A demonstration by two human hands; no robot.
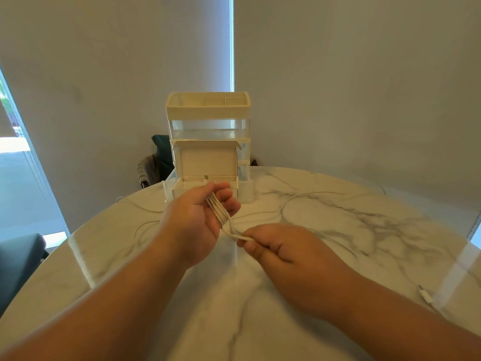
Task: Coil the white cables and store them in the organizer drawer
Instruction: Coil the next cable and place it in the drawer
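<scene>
White cable (219, 212) coils round curled fingers of our left hand (194, 217); fingers of our right hand (283, 247) pinch its strand.

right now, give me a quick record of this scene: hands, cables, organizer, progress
left hand: holds the coiled white cable, loops across its palm
right hand: pinches the same cable's tail just below the loops
organizer: upright at the far side of the marble table
bottom drawer: pulled out toward the person; contents unclear
loose cable: uncoiled on the table, right of the hands
connector: lies near the table's right edge
progress: coiling under way, nothing stored yet
</scene>
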